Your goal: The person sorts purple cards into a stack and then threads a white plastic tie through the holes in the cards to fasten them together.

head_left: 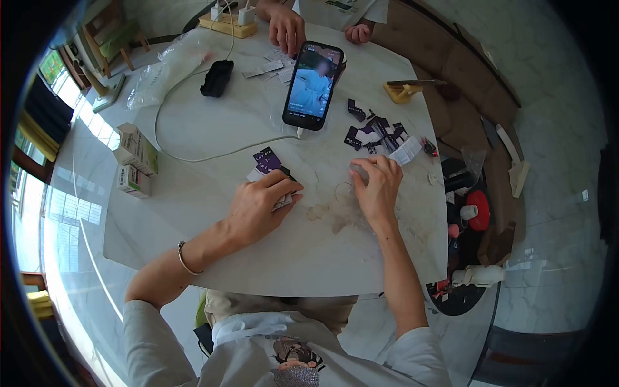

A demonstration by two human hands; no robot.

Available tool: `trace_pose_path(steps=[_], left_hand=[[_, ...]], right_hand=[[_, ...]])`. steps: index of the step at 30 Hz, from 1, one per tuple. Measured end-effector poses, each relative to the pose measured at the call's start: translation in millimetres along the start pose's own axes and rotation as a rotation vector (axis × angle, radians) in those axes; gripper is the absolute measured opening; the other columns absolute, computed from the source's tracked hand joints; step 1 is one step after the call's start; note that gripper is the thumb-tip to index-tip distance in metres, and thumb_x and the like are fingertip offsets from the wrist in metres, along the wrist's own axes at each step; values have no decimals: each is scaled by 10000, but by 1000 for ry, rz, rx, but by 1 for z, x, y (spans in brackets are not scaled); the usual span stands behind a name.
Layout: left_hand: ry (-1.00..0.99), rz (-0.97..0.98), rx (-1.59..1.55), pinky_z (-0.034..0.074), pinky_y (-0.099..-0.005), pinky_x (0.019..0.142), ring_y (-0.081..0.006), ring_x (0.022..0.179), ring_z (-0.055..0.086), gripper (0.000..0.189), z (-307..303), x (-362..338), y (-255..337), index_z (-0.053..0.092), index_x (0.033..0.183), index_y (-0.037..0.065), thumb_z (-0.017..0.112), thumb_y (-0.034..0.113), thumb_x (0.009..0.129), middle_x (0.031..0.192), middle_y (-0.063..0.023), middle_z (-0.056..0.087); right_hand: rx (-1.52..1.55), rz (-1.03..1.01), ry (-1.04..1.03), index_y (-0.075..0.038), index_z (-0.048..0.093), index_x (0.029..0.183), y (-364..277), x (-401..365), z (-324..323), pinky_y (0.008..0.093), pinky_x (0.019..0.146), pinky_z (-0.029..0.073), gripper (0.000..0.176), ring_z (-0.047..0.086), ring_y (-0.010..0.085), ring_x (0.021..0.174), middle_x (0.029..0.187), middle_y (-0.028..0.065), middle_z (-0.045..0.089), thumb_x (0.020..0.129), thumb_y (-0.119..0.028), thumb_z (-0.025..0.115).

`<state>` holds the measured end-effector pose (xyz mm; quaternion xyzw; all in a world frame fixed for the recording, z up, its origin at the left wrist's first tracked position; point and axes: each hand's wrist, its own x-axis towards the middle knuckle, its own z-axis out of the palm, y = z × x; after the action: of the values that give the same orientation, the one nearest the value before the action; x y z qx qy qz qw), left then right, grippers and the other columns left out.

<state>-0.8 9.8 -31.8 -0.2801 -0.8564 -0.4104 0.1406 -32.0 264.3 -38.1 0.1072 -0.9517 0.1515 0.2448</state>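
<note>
My left hand point(264, 201), with a bracelet on its wrist, is closed around a small stack of light cards point(282, 202) low over the white table point(258, 258). Just beyond its fingers lie purple and white cards point(267, 159). My right hand point(376, 184) has thumb and fingers curved apart with nothing visible between them. Close to its fingertips is a whitish card point(405, 151), at the edge of a loose pile of dark purple cards point(380, 133). Between and beyond my hands a phone point(313, 86) stands propped up, its screen lit and a cable plugged into its lower end.
Two small boxes point(137, 149) stand at the left. A black object point(216, 79), plastic wrap point(169, 68) and a power strip point(227, 24) lie farther back. Across the table, another person's hand point(287, 29) touches paper slips. A yellow stand point(402, 92) is at the back right.
</note>
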Motion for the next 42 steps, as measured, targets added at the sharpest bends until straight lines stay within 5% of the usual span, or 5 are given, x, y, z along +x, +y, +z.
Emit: trace_pose_path(steps=[10,19,28,37,42], left_hand=[[-30,38,-55,515,-357,583,-278,665,646,128,2,-1,3,680,925,47,714,23,805,821,-78,639],[-62,32,-81,511,-358,577,-279,654,642,112,1,-1,2,687,933,42,698,26,823,816,-85,643],[-84,0,-120,527,-363,609,-291,685,659,100,-1,0,5,693,934,27,692,33,835,813,-98,655],[-94,-11,-137,531,-362,621,-297,694,662,100,0,0,4,693,940,24,684,28,840,822,-110,664],[-111,-19,-149,533,-361,638,-298,710,664,104,-1,0,3,691,946,20,680,27,843,836,-116,671]], right_hand=[[94,-22,-40,-114,654,823,3,-1,2,449,967,339,139,493,278,1051,991,42,567,757,-106,775],[277,32,156,-90,572,905,9,8,0,489,1015,312,99,562,213,949,863,20,604,890,-105,669],[436,84,253,-24,630,970,2,10,-5,345,847,494,84,648,231,811,835,64,674,888,-24,649],[500,89,188,-23,710,902,-1,11,-13,429,1074,401,62,704,215,823,850,76,744,887,-80,689],[632,169,209,-28,739,879,-3,11,-17,397,1039,426,85,689,147,830,867,54,747,887,-107,707]])
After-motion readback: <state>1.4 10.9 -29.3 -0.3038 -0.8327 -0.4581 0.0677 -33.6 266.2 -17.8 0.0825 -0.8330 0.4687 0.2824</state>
